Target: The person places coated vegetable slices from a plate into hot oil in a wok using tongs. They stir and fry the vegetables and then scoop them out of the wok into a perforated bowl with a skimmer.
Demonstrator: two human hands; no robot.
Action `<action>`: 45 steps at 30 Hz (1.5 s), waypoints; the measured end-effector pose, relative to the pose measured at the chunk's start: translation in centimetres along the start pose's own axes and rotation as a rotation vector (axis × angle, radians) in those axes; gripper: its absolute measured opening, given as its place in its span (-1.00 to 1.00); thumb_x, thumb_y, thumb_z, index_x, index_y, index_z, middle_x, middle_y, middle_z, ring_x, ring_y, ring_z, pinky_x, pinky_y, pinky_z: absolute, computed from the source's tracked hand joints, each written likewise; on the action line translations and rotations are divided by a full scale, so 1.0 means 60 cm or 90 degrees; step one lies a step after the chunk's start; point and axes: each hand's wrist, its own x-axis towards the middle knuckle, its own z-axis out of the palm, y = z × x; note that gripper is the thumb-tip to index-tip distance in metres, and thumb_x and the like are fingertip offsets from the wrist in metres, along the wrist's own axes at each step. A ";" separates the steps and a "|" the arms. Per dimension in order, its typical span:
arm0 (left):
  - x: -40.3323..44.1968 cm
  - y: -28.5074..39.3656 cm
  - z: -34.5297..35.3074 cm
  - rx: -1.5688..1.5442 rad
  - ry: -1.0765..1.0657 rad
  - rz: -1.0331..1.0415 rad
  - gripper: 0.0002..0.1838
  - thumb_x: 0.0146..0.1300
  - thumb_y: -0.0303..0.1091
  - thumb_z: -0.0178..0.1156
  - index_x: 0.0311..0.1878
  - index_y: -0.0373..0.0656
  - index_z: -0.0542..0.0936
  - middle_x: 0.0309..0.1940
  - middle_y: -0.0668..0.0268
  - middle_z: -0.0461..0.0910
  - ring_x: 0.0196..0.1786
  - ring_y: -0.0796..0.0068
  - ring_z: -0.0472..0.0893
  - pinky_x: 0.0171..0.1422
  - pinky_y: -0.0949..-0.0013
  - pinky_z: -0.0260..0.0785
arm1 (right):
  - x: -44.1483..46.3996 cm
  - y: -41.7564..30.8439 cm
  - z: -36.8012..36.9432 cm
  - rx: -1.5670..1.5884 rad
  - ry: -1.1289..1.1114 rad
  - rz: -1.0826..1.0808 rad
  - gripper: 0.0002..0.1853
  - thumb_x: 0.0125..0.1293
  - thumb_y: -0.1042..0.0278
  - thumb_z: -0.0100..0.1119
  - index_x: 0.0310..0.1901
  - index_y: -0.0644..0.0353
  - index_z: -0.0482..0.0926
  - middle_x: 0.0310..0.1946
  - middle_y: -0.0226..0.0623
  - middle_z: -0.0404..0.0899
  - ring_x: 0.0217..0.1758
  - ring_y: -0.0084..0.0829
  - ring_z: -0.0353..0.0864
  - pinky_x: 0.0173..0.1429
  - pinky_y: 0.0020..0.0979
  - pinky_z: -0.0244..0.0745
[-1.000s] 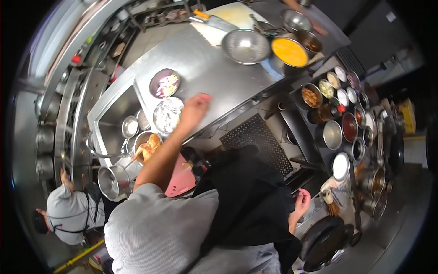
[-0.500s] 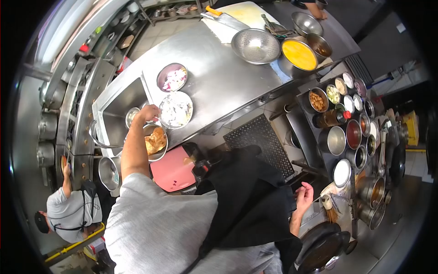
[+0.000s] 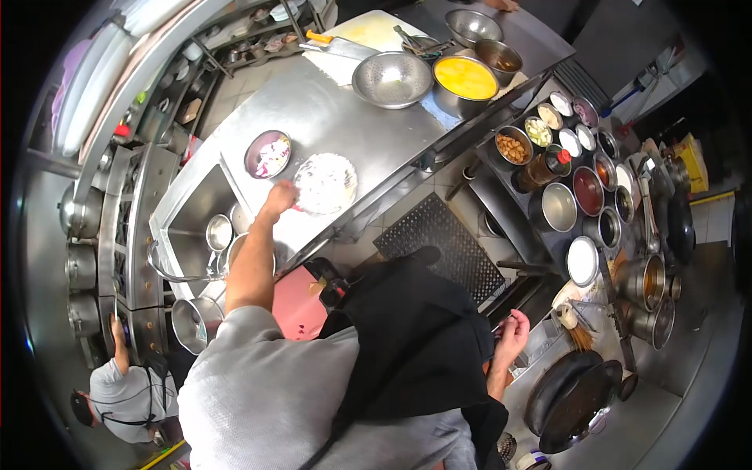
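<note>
My left hand (image 3: 280, 199) is closed at the near-left rim of a bowl with white contents (image 3: 325, 182), on the steel counter. A small red bit shows by the fingertips; I cannot make out what it is. Left of this bowl stands a metal bowl of chopped red onion (image 3: 269, 154). Under my left forearm, another bowl (image 3: 241, 252) is mostly hidden. My right hand (image 3: 513, 338) hangs in the air at my right side, fingers loosely bent and apart, holding nothing. A straw brush (image 3: 578, 337) and dark woks (image 3: 576, 403) are near it.
A sink (image 3: 192, 223) borders the counter on the left. A colander (image 3: 392, 80), a pot of yellow liquid (image 3: 464, 81) and a cleaver (image 3: 345, 47) on a cutting board stand farther back. Containers of ingredients (image 3: 558, 207) crowd the right shelf. A co-worker (image 3: 129, 399) stands at lower left.
My left hand and the bowl with white contents have moved right along the counter, away from the onion bowl. My view has turned slightly. My right hand stays at my side.
</note>
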 end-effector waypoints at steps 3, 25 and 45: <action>0.027 0.034 0.065 -0.191 -0.009 -0.055 -0.84 0.27 -0.33 0.16 -0.20 -0.21 0.51 -0.37 0.29 0.56 -0.43 0.46 0.56 -0.29 0.34 0.47 | -0.006 0.023 -0.003 0.009 0.001 0.009 -0.83 0.42 0.45 0.05 -0.02 0.27 0.50 -0.48 -0.50 0.44 -0.46 -0.69 0.44 -0.42 -0.67 0.36; -0.193 -0.175 -0.265 0.370 -0.126 -0.264 -0.54 0.26 -0.15 0.19 0.17 -0.15 0.57 0.00 0.05 0.65 0.02 0.25 0.63 0.13 0.24 0.45 | 0.038 0.025 0.044 -0.117 -0.171 0.023 -0.81 0.40 0.56 -0.01 0.00 0.28 0.49 -0.48 -0.56 0.37 -0.47 -0.74 0.30 -0.37 -0.65 0.25; 0.013 0.023 -0.095 0.447 0.207 0.048 -0.65 0.29 -0.17 0.10 0.03 -0.18 0.59 -0.12 -0.04 0.66 -0.04 -0.06 0.64 0.07 0.06 0.45 | -0.023 0.071 0.010 -0.051 -0.038 0.057 -0.79 0.38 0.57 -0.01 0.00 0.25 0.52 -0.49 -0.62 0.28 -0.45 -0.76 0.23 -0.35 -0.66 0.22</action>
